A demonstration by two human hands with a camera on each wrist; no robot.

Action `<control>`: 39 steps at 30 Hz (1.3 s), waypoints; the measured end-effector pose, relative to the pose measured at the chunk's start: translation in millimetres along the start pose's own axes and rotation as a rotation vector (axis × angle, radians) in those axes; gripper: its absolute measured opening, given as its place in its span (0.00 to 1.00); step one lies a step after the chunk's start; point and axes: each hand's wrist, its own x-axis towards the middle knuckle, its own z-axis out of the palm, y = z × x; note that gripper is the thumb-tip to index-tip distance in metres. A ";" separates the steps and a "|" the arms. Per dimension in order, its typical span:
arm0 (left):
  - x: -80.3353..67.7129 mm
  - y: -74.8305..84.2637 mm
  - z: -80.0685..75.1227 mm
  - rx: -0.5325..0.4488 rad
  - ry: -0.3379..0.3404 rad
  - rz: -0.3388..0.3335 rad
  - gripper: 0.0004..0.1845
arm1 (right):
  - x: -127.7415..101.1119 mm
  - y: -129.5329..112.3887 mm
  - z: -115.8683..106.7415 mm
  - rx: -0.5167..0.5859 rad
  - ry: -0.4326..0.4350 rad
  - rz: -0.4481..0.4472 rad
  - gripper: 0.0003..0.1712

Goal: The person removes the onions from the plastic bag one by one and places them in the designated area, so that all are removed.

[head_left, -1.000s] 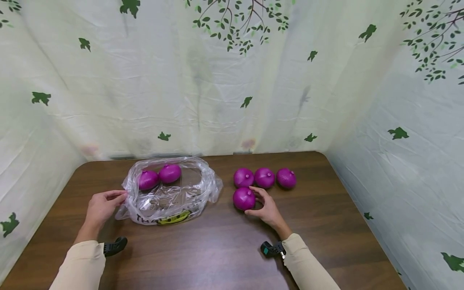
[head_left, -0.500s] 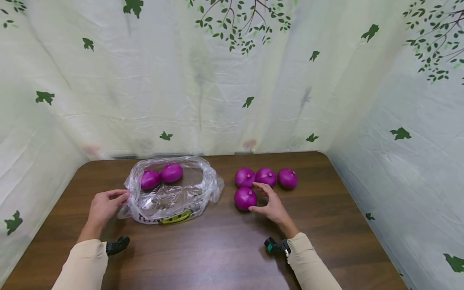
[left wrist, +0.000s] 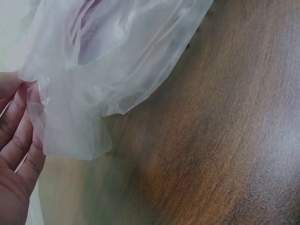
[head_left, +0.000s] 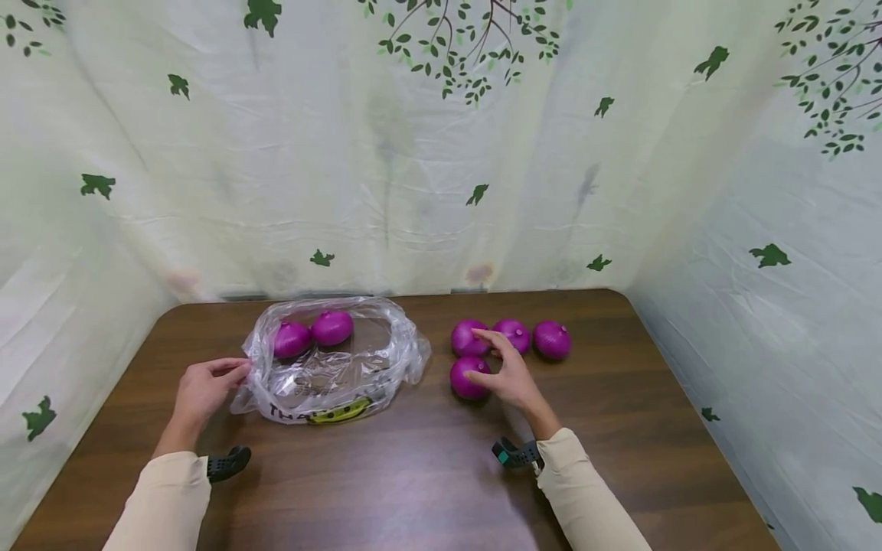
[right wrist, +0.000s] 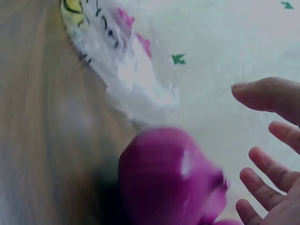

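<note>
A clear plastic bag [head_left: 406, 344] with black lettering and a yellow print lies mouth-up on the table, two red onions [head_left: 333, 328] inside it. My left hand [head_left: 207, 390] pinches the bag's left edge between thumb and fingers; in the left wrist view the thin plastic [left wrist: 77, 126] hangs from the fingertips. To the right of the bag, three red onions stand in a back row, the rightmost onion [head_left: 552, 340] by itself at the end. A front onion [head_left: 468, 379] sits before the row's left one. Over these two left onions my right hand [head_left: 513, 379] hovers, fingers spread, apart from the front onion [right wrist: 164, 178] in the right wrist view.
The brown wooden table [head_left: 386, 490] has its back edge against a whitish curtain [head_left: 413, 191] printed with green leaves. More curtain hangs along the left and right sides. Dark straps [head_left: 517, 453] sit on both wrists.
My right hand has come off the front onion, first drawing back to the right, then rising over it. My left hand keeps its pinch on the bag. The head view has shifted slightly.
</note>
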 end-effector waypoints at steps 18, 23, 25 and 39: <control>-0.7 -0.7 2.0 -0.019 -0.008 -0.030 0.30 | 28.6 -38.4 58.1 0.037 0.005 -0.126 0.31; -0.5 2.5 2.0 -0.015 -0.005 -0.014 0.31 | 35.2 -40.0 74.6 0.092 -0.007 -0.134 0.31; -0.4 3.8 1.8 -0.013 -0.004 -0.008 0.31 | 39.3 -36.0 81.2 0.109 -0.005 -0.149 0.31; 1.1 5.5 -1.2 -0.010 0.019 -0.014 0.30 | 71.2 -4.6 115.0 0.079 -0.063 -0.116 0.34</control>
